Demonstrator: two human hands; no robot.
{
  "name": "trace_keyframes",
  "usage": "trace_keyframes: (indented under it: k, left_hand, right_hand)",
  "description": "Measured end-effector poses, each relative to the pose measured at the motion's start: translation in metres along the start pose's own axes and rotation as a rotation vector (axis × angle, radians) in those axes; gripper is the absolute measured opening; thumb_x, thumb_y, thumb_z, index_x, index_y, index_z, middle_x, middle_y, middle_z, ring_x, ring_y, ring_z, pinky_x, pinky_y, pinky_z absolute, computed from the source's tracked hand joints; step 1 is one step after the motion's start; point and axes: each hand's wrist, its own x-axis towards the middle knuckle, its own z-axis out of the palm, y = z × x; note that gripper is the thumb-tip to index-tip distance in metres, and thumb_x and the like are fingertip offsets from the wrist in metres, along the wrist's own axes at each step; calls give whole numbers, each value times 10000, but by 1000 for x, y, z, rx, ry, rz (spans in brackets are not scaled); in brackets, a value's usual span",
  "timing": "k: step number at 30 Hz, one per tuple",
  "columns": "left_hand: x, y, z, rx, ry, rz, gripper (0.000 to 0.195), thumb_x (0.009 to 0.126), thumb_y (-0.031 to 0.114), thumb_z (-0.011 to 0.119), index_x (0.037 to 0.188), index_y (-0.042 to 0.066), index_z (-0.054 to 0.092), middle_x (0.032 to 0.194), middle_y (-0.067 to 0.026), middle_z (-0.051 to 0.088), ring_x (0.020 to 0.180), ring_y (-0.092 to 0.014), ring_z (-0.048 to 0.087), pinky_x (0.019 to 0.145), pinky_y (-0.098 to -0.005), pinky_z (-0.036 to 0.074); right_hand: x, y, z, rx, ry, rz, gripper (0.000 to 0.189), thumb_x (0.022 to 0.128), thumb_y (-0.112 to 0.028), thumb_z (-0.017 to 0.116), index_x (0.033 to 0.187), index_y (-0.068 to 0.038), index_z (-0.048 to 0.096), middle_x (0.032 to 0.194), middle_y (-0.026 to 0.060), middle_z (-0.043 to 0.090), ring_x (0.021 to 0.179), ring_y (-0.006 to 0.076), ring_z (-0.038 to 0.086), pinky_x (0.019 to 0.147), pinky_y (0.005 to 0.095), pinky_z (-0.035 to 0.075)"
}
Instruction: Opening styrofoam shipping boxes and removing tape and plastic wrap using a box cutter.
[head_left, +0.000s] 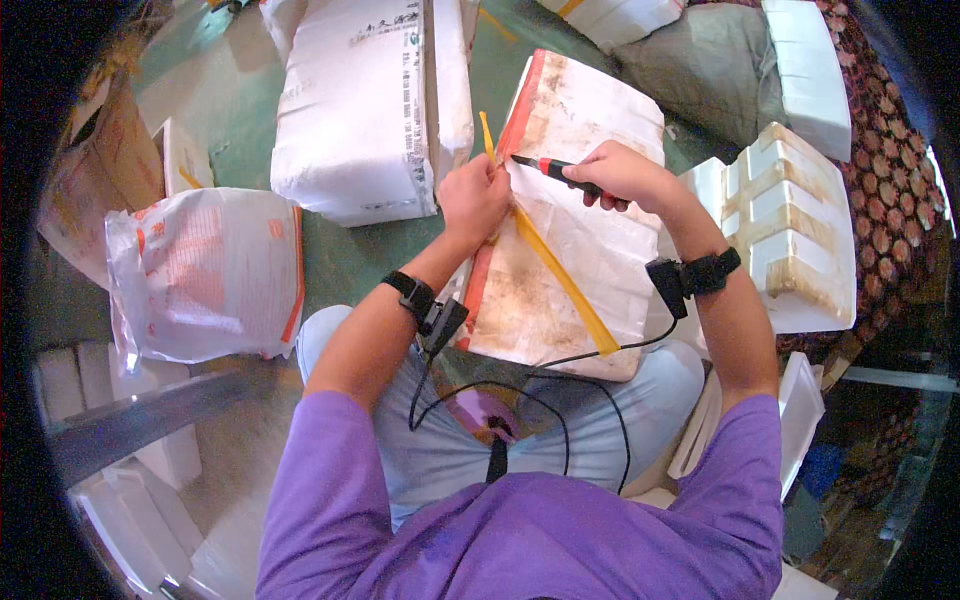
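Note:
A stained white foam box stands in front of me, with orange-red tape along its left edge. My left hand grips a strip of yellow tape at that edge. One end of the strip sticks up past my fist, and the other trails across the box towards its near right corner. In my right hand is a red and black utility knife. Its dark tip points left and lies close to my left fist and the taped edge; whether it touches the tape, I cannot tell.
To the left are a large white foam box bearing print and a white plastic sack. Another foam box with brown tape is at the right, by a grey sack. Black cables run from my wrist straps across my lap.

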Motion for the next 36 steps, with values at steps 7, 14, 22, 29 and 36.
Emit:
trace_keyframes:
  k: [7,14,22,29,36]
  left_hand:
    - [0,-8,7,-8,-15,33,329,882,349,591,756,46,618,672,-212,622,648,-430,626,609,-531,469]
    - [-3,-12,9,-108,9,-33,266,826,234,608,663,30,557,626,-208,592,609,-432,597,567,-534,451]
    - [-3,-15,12,-252,-20,-88,353,866,315,639,716,-4,632,618,-179,635,547,-252,633,546,-410,475]
    - [1,-25,22,-464,15,-248,286,775,185,660,629,-13,514,543,-168,522,487,-222,510,520,-386,436]
    - [9,-1,-2,-108,-89,-192,402,762,382,726,810,14,571,695,-189,665,636,-352,666,593,-438,515]
  right_hand:
    - [9,-5,-2,84,30,57,352,915,-331,661,817,7,663,655,90,649,440,95,506,366,240,352]
    - [-14,-16,-57,1114,178,-655,330,1018,-355,511,1114,-55,611,787,8,592,529,51,441,436,193,331]
    - [72,12,37,-68,712,-501,418,798,-349,803,1012,-42,617,772,60,620,654,177,581,601,335,474]
    - [99,25,80,-133,802,-433,397,826,-327,718,1127,-113,573,823,173,685,810,398,676,692,471,511]
    - [112,30,84,-106,816,-408,385,816,-221,660,1190,-150,599,872,201,692,846,425,666,721,500,508]
